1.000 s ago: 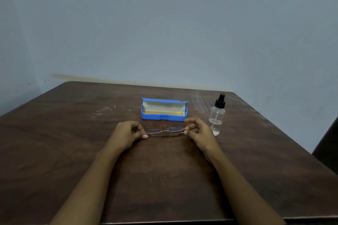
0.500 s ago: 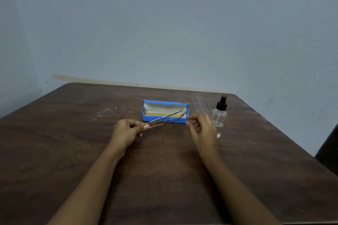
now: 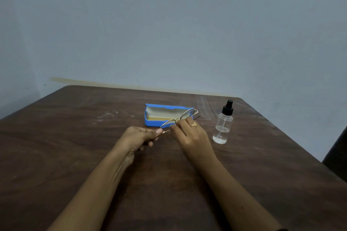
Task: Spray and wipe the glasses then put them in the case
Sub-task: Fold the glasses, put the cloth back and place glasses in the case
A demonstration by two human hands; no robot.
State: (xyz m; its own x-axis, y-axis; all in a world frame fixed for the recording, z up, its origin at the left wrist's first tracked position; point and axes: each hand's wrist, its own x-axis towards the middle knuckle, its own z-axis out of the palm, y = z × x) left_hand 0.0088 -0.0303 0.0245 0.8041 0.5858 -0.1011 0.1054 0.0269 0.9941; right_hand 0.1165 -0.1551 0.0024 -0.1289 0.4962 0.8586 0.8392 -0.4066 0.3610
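Head view: left hand [image 3: 139, 137] and right hand [image 3: 189, 135] pinch the glasses [image 3: 177, 119], held up before the open case [image 3: 155, 116]. Pre-spray step, I'd say; next the right hand frees up for the spray bottle [image 3: 223, 125].

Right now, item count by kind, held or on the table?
glasses: 1 (held)
case: 1 (blue, open)
spray bottle: 1
Total: 3
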